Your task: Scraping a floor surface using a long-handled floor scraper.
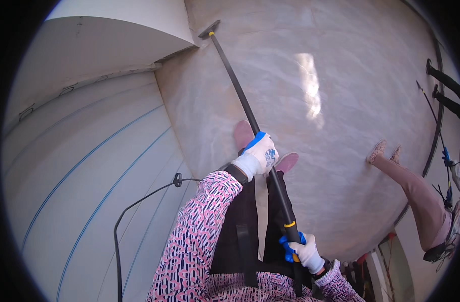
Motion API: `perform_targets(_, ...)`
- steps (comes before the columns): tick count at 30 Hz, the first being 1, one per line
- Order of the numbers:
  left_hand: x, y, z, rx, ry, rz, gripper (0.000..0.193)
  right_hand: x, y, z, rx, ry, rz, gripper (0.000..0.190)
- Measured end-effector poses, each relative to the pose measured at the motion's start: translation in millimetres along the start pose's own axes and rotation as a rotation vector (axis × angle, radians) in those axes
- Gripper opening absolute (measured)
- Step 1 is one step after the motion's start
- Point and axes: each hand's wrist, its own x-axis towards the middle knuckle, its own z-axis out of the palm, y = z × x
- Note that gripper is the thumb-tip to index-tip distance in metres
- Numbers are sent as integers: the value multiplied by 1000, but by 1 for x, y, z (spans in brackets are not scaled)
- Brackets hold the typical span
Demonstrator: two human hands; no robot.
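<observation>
My left hand [261,153], in a white glove with blue coating, is closed around the middle of a long black pole [233,77]. Lower down, my right hand [305,250], gloved the same way, grips the thick handle end below a yellow ring. The pole slants away up and to the left. At its far end, past a yellow collar, a flat, wide dark head [209,29] rests on the smooth grey floor [339,68], close to the wall corner. It looks like a scraper or squeegee head; its exact kind cannot be told.
My pink shoes [288,162] stand on either side of the pole. A pale wall [97,151] with blue lines runs along the left, and a white ledge [131,41] juts out above. Rightward, a person in pink trousers [407,177] and another in dark trousers [447,81] stand near a second pole [434,109].
</observation>
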Motion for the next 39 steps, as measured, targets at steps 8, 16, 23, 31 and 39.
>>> perform_targets(8, -3, 24, 35, 85, 193, 59, 5, -22, 9, 3, -12, 91, 55, 16)
perform_targets(16, -22, 17, 9, 108, 124, 19, 7, -32, 2, 18, 2, 70, 41, 17)
perform_targets(23, -25, -27, -4, 141, 113, 53, 12, -4, -9, 38, -57, 17, 74, 17)
perform_targets(31, -21, -12, -1, 56, 117, 111, 8, -20, -10, 37, -62, 49, 20, 17)
perform_targets(39, -15, -48, -8, 234, 134, -23, 11, -1, -52, 49, 18, 1, 41, 15)
